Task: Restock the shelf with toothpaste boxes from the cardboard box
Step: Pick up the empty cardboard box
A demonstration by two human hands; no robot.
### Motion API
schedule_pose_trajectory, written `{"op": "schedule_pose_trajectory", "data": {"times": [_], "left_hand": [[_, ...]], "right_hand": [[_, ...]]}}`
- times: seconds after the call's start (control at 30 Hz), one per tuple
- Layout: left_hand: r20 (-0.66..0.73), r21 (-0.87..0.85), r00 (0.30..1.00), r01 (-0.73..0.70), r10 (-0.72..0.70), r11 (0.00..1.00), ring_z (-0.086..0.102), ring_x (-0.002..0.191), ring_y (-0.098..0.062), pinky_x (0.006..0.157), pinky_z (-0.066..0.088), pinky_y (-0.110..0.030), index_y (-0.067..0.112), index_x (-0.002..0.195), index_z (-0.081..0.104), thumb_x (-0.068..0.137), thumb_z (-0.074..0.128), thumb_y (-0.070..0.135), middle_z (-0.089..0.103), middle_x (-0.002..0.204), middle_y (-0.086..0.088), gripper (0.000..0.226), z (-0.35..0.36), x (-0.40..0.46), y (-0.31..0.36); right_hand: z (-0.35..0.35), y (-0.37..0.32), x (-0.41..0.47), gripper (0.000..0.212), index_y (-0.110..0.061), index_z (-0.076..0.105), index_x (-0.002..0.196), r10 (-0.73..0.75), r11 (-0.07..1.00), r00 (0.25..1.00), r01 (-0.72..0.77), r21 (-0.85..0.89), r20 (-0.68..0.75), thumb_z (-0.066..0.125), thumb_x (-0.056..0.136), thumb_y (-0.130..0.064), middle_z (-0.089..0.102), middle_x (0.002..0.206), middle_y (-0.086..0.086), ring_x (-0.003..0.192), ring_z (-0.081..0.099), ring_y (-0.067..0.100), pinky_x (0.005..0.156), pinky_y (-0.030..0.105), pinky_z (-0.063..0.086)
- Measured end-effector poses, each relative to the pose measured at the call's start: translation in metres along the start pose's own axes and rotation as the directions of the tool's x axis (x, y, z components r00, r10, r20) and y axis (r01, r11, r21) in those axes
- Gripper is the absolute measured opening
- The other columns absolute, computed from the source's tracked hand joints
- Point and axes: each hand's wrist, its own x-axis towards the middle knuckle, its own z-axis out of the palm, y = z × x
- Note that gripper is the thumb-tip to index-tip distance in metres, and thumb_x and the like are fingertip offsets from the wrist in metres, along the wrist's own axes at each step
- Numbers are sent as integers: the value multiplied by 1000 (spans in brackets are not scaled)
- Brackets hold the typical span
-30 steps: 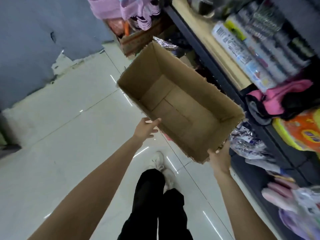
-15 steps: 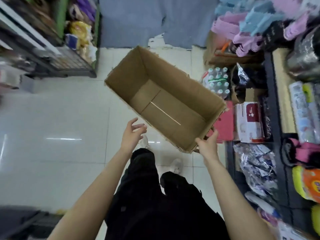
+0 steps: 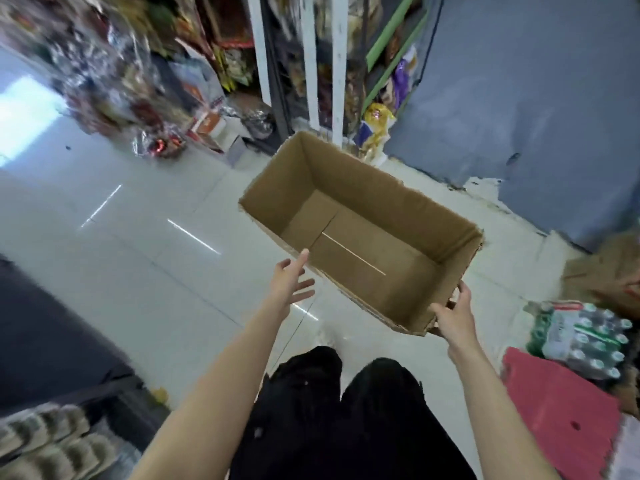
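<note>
Nearest the camera, black trousers (image 3: 346, 410) fill the bottom centre, and the feet below them are hidden apart from a pale blur at the knees' far edge. At the bottom left corner a stack of ribbed, greyish goods (image 3: 45, 441) is cut off by the frame and too blurred to name. At lower right a red flat pack (image 3: 561, 407) lies on the floor, with a shrink-wrapped pack of bottles (image 3: 585, 337) just beyond it, partly cropped by the right edge.

The right hand (image 3: 452, 317) grips the near right corner of the cardboard box (image 3: 360, 237), thumb over the rim and fingers curled underneath, where they are out of sight. The left hand (image 3: 291, 282) is released, fingers spread and straight, close to the box's near long side; whether a fingertip touches the cardboard cannot be told.

The box is held tilted above the tiled floor (image 3: 138, 254), its open top towards the camera. Only bare bottom flaps and a seam show inside; no toothpaste boxes are visible.

Beyond it, a grey wall (image 3: 536, 98) with chipped paint rises at right. The far shelves (image 3: 311, 64) and the packaged goods (image 3: 114, 81) at upper left are heavily smeared by motion, so the individual items cannot be identified.
</note>
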Motion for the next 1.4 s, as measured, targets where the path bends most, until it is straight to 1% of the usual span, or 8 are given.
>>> {"op": "schedule_pose_trajectory", "data": {"times": [0.17,0.33,0.67,0.9,1.07,1.2,1.33,1.4], "left_hand": [[-80,-10,997,-5,4,1000,67,82,-22,60,57,-30,13,126,34,84,70,35,55,114,-10,59,-55,74,72],[-127,-59,992,-24,16,998,67,68,-18,75,59,-32,1,108,46,81,60,-1,61,104,-20,30,-94,157,131],[-186,-56,981,51,-60,997,68,79,-23,77,57,-27,-2,122,44,88,58,4,62,111,-15,37,-140,335,224],[-345,148,937,106,-49,983,63,91,-22,82,57,-36,4,115,46,86,68,19,60,109,-10,40,-152,502,219],[-402,177,914,125,-44,976,65,76,-21,49,48,-16,-3,120,50,85,63,10,64,108,-17,39,-159,624,187],[-368,128,928,111,-57,986,61,86,-25,79,57,-33,-3,123,43,87,60,1,55,113,-18,40,-160,692,164],[-347,227,938,88,-4,970,65,71,-20,61,54,-25,-5,116,50,84,65,8,64,102,-17,37,-170,740,147],[-338,235,941,98,-13,967,64,69,-18,74,56,-30,-5,115,53,83,66,10,65,89,-12,37,-169,750,147]], "right_hand": [[85,-70,30,74,-32,25,144,-79,996,994,81,-25,70,53,85,1,48,121,6,98,56,26,72,37,52],[167,-123,81,67,-30,32,141,-103,994,991,105,-20,87,60,85,-7,51,117,2,86,57,10,82,42,53],[326,-182,219,43,-18,45,121,4,983,986,26,-180,165,66,85,-10,56,116,7,101,57,28,90,48,51],[428,-153,341,43,-11,45,127,45,959,998,-33,-282,37,57,87,-1,54,103,6,89,50,26,77,35,45],[490,-106,429,39,-12,47,124,53,949,998,-62,-310,-39,56,87,-5,59,108,10,89,52,27,83,40,47],[534,-70,479,38,-14,45,126,83,959,992,-105,-264,-91,54,90,-6,59,116,11,91,51,26,83,41,48],[562,-47,514,38,-16,45,127,142,969,982,-163,-183,-125,53,91,-6,59,122,11,96,53,29,91,47,50],[572,-44,526,38,-16,45,129,151,973,980,-170,-155,-126,51,92,-8,58,124,12,105,55,32,94,47,48]]}}
